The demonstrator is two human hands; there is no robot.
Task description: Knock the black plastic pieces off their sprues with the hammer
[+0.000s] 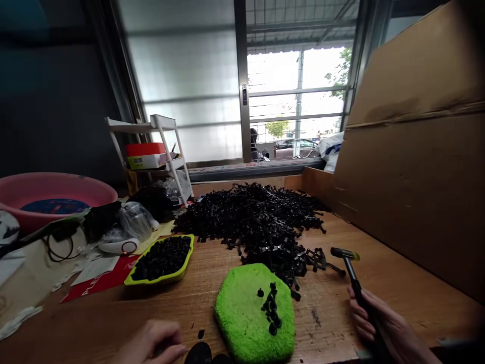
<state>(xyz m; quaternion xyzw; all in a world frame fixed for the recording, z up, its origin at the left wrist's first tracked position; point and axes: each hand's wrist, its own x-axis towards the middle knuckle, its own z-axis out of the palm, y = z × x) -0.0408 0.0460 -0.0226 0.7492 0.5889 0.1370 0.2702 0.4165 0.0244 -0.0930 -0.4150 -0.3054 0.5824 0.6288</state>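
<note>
In the right grip (392, 324) sits the hammer (353, 277), its head (344, 254) projecting beyond.

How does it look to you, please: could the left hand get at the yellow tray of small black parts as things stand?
Probably yes: the yellow tray sits just beyond the left hand, open on top, with only wooden tabletop visible between them.

One head-worn camera looks forward and slightly down across the brown wooden worktop (202, 298), with the bare left hand (153, 339) and bare right hand (390, 323) close at the lower edge and the metal-framed sliding window (185, 101) farther off, nearly straight ahead.
</note>
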